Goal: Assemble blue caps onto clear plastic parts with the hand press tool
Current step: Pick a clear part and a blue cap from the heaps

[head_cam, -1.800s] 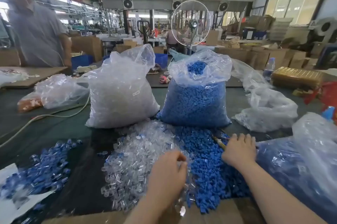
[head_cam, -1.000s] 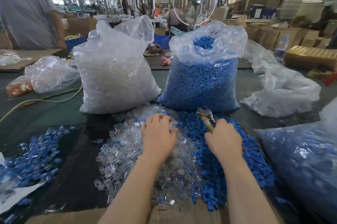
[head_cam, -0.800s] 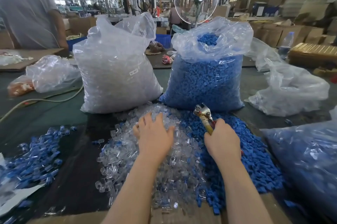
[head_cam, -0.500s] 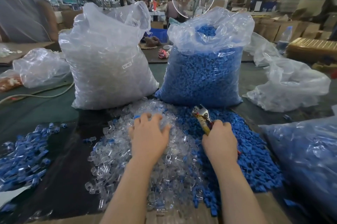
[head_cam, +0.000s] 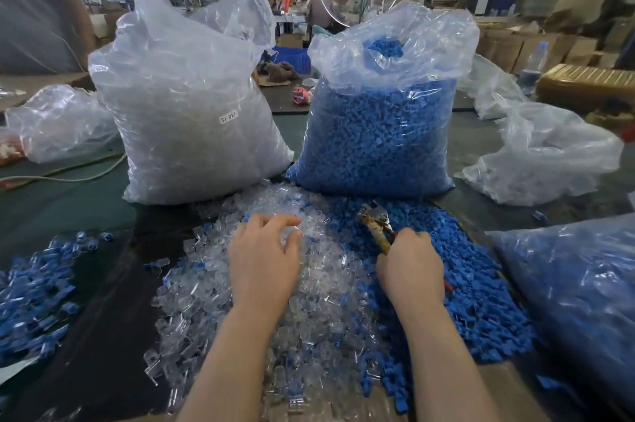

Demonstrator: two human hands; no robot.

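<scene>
A loose heap of clear plastic parts (head_cam: pixel 192 301) lies in front of me, with a heap of blue caps (head_cam: pixel 481 284) beside it on the right. My left hand (head_cam: pixel 263 260) rests palm down on the clear heap, its fingers bent among the parts at the far side. My right hand (head_cam: pixel 410 267) grips the yellow handle of the hand press tool (head_cam: pixel 376 222), whose metal jaws point up and away over the blue caps. What the left fingers touch is hidden.
Behind the heaps stand a big bag of clear parts (head_cam: pixel 192 112) and a big bag of blue caps (head_cam: pixel 381 122). Assembled blue-capped pieces (head_cam: pixel 31 291) lie at the left. Another filled bag (head_cam: pixel 580 301) sits at the right, and empty bags (head_cam: pixel 543 153) farther back. A person (head_cam: pixel 34 9) stands at the far left.
My left hand has moved forward from the near edge onto the clear heap and curled its fingers there. My right hand has lifted the tool, jaws now pointing up.
</scene>
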